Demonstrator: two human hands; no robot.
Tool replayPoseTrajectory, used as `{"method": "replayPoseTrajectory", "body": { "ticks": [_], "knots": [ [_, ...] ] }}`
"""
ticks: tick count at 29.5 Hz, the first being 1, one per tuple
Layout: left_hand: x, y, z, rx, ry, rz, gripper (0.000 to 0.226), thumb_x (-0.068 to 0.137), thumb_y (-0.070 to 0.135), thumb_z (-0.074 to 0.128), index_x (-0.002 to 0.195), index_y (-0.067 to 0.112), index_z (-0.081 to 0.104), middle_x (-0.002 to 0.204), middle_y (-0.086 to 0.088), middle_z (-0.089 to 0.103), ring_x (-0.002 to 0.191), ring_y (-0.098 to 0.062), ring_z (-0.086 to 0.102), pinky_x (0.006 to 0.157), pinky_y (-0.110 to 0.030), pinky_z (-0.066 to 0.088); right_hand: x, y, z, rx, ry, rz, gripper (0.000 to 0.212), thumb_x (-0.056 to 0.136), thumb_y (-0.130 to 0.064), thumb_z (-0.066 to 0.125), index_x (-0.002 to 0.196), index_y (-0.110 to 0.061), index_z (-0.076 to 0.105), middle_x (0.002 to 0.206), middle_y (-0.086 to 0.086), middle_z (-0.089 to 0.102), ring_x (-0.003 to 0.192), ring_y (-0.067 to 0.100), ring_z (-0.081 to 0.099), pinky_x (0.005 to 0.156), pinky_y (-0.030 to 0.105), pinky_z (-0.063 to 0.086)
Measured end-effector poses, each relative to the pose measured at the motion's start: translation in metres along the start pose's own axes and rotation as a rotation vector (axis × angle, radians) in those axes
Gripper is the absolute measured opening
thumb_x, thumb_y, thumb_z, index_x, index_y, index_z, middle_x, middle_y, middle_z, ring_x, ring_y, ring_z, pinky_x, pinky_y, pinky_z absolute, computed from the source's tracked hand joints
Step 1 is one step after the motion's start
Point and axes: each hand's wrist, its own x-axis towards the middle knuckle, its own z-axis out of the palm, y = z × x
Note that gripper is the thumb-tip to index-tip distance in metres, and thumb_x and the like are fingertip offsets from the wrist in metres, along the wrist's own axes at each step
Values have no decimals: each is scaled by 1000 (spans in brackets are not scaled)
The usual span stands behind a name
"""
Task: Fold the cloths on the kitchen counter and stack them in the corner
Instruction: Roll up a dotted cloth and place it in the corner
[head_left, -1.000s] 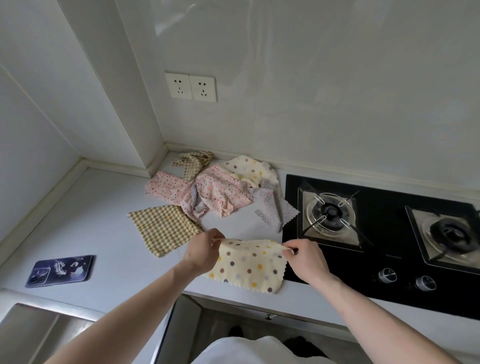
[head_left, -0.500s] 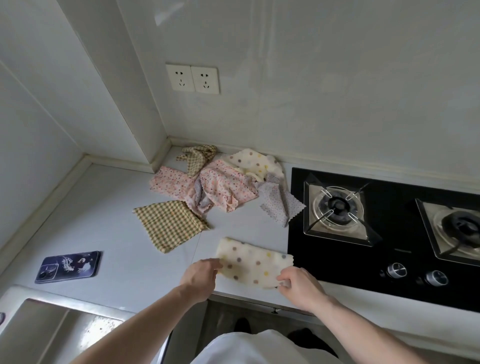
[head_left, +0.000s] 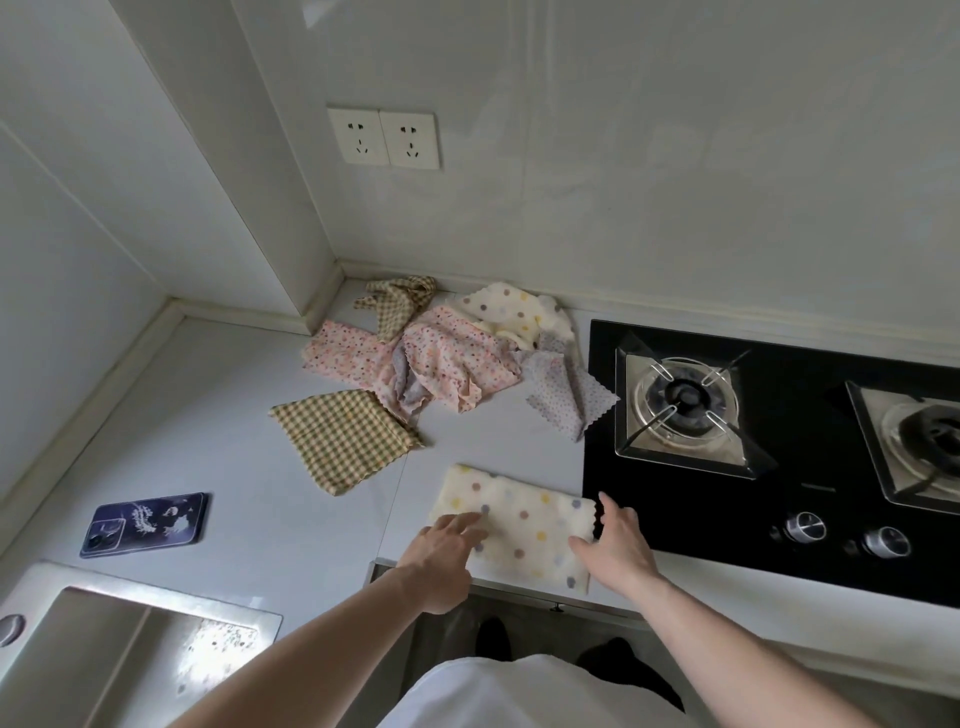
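2 hands rest on the folded dotted cloth (head_left: 524, 522) at the counter's (head_left: 218, 415) front edge: left hand (head_left: 441, 545) flat and relaxed, right hand (head_left: 618, 545) loosely spread at its right end.

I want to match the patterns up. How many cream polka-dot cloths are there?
2. One polka-dot cloth lies folded at the counter's front edge under both hands; the other crumpled polka-dot cloth sits in the pile by the back wall. More may be hidden under that pile.

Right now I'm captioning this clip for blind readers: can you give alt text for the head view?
Both hands, left hand and right hand, rest open on a folded polka-dot cloth at the counter's front edge. Behind lie a checked cloth and a heap of unfolded cloths, beside a black gas hob.
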Motion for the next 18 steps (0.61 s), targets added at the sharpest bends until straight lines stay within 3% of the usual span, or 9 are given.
{"method": "replayPoseTrajectory", "body": {
  "ticks": [3,5,9,13,18],
  "knots": [
    [-1,1,3,22,-33,16,74,93,8,54,158,36,31,169,12,15,152,-18,19,123,-39,27,4,-7,-2,-75,-40,11,63,91,-38,71,145,-26,40,136,5,44,98,18,61,64,19,43],
    [-2,3,3,30,-40,26,69,94,11,53,156,35,36,168,12,19,148,-18,25,121,-39,29,4,-10,-2,-75,-15,25,41,93,-34,70,128,-23,52,128,4,46,86,15,57,55,17,36],
    [-7,5,3,3,-52,30,59,95,14,51,151,32,46,165,12,27,146,-17,28,120,-39,31,1,-7,-3,47,12,-6,12,95,-27,66,100,-19,59,106,1,61,82,12,58,58,19,37],
    [-9,9,6,-75,-79,32,56,95,18,53,149,32,49,162,12,35,145,-16,32,118,-38,35,-2,3,-16,227,12,-11,14,94,-22,64,86,-16,54,82,-1,57,71,12,52,60,26,39],
    [-3,23,8,-151,-116,53,56,96,20,54,150,32,48,163,12,35,149,-16,29,122,-37,28,-3,7,-27,548,29,69,13,92,-23,69,94,-14,60,92,7,66,81,22,61,66,32,47]
  ]
}}
